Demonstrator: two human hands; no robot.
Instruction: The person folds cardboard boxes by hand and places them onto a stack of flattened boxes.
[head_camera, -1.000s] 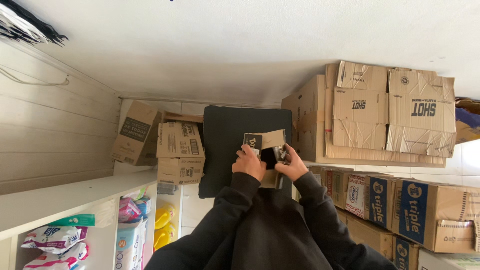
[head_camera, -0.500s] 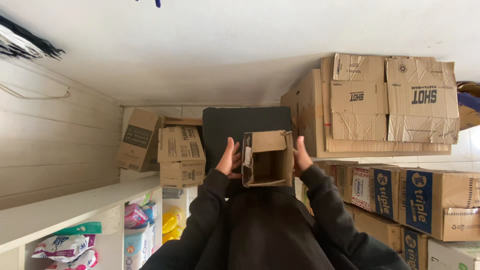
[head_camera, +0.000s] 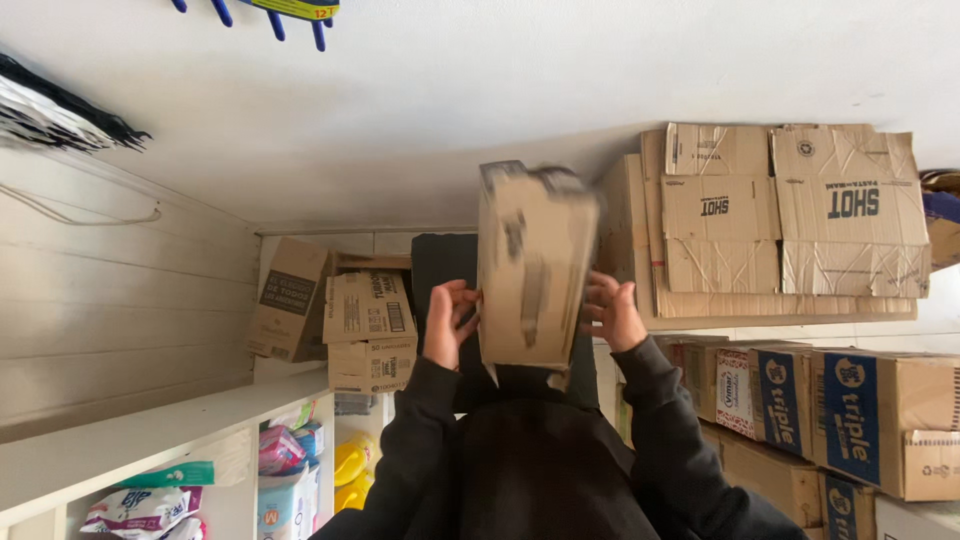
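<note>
A small brown cardboard box (head_camera: 535, 265), blurred by motion, is held up in front of me between both hands. My left hand (head_camera: 450, 325) presses its left side with curled fingers. My right hand (head_camera: 612, 312) is against its lower right side. Both arms wear dark sleeves (head_camera: 540, 470). A dark rectangular panel (head_camera: 440, 265) shows behind the box.
Stacked and flattened cardboard boxes (head_camera: 790, 215) fill the right side, with printed cartons (head_camera: 850, 415) below them. More boxes (head_camera: 335, 315) stand at centre left. A white shelf (head_camera: 150, 440) at lower left holds packaged goods (head_camera: 285, 470) and yellow bottles (head_camera: 350, 470). Blue hooks (head_camera: 270, 15) hang at the top.
The box has gone from a small item held close to an opened box, and now it is raised higher and turned, with both hands lower on its sides.
</note>
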